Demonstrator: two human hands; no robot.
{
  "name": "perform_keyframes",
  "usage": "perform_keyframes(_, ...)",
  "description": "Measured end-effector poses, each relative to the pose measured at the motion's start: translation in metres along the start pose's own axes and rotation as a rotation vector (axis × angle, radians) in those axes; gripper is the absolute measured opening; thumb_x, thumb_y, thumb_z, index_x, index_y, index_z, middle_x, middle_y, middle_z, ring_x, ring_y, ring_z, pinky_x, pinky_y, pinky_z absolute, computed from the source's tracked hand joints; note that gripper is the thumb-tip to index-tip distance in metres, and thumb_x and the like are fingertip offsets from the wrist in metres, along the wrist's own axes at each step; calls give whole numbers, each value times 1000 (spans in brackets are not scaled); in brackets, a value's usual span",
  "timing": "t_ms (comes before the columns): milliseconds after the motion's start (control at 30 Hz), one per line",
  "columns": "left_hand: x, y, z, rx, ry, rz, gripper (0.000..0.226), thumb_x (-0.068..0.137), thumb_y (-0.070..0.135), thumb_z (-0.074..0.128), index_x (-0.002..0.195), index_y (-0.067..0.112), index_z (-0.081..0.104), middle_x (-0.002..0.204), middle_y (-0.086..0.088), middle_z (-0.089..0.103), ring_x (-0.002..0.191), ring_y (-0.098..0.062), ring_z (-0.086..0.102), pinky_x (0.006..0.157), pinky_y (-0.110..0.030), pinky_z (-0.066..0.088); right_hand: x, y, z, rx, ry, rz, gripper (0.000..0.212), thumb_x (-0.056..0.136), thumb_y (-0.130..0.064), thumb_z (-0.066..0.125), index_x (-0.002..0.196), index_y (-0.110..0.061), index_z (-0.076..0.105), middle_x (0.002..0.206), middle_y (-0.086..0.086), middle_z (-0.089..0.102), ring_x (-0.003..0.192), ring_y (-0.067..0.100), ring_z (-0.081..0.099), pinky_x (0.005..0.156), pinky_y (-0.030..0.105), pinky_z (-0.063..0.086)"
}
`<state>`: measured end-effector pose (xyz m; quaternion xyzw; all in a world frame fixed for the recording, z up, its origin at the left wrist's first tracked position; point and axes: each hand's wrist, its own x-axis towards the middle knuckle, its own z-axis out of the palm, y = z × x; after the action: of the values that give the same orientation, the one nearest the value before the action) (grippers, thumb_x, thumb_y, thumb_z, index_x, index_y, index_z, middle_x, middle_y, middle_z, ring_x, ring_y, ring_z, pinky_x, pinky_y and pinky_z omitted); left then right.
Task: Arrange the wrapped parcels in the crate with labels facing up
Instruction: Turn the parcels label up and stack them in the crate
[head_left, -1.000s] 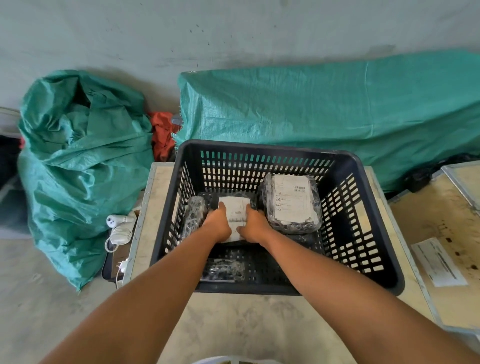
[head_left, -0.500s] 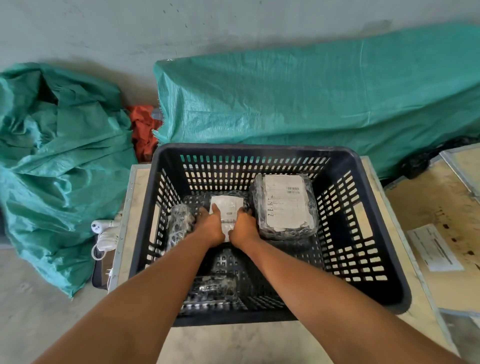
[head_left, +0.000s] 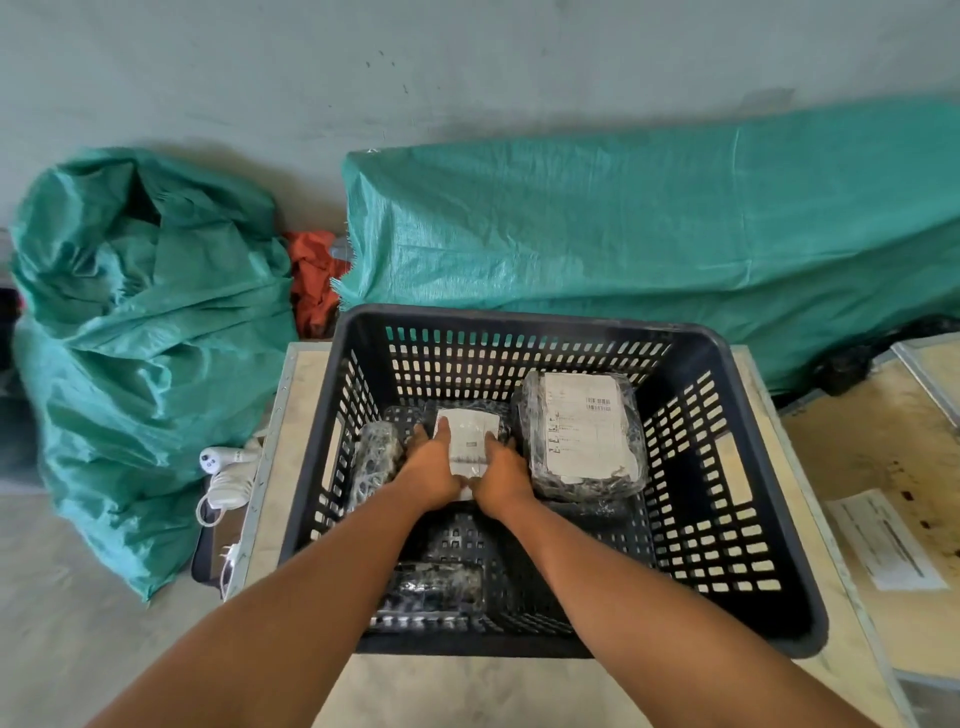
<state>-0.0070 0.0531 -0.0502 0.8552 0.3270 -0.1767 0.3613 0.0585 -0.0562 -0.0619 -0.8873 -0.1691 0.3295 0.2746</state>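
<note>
A black slotted crate (head_left: 748, 519) stands on a pale wooden platform. Inside, a large wrapped parcel (head_left: 582, 431) lies at the back right with its white label up. A smaller wrapped parcel (head_left: 470, 434), label up, lies in the back middle; my left hand (head_left: 428, 467) and my right hand (head_left: 501, 475) rest on its two sides, gripping it. A dark wrapped parcel (head_left: 376, 457) with no label showing leans by the left wall. Another dark parcel (head_left: 434, 590) lies at the crate's front, partly hidden by my left forearm.
A crumpled green sack (head_left: 140, 332) sits on the floor at left, and a long green tarp-covered bundle (head_left: 649, 244) lies behind the crate. An orange cloth (head_left: 311, 280) lies between them. A white device with a cord (head_left: 226, 478) lies left of the platform. A board with a paper (head_left: 883, 540) is at right.
The view shifted slightly. Both hands stay on the small labelled parcel in the back middle of the crate, which sits about where it was.
</note>
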Motion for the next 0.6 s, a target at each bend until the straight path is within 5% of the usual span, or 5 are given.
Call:
perform_keyframes(267,-46,5,-58,-107,99,105,87,91,34,71,160,13,22,159,-16,37,142,-31,40,115,-39,35,-19,-17,-13,116,40,-100,61,91,-6,73,148,-4,50,148,14,55,134,29,54,113,32,41)
perform_keyframes(367,-75,3,-84,-167,182,150,84,91,37,70,159,15,26,147,-8,53,125,-22,57,104,-35,46,-25,-31,-16,144,31,-107,49,93,-15,73,140,-14,60,144,9,59,126,25,59,103,27,44)
perform_keyframes(533,-121,-9,-126,-356,456,294,53,91,35,70,141,36,54,128,8,59,99,9,57,70,-10,46,-36,-50,-9,216,-16,-182,44,95,-23,71,138,-18,61,144,7,59,132,24,56,107,37,47)
perform_keyframes(600,-134,-21,-138,-362,602,337,42,91,28,70,132,33,62,131,11,60,106,6,60,87,-16,51,-44,-60,-3,238,-73,-203,51,94,-30,73,142,-22,56,146,8,57,135,24,54,106,39,47)
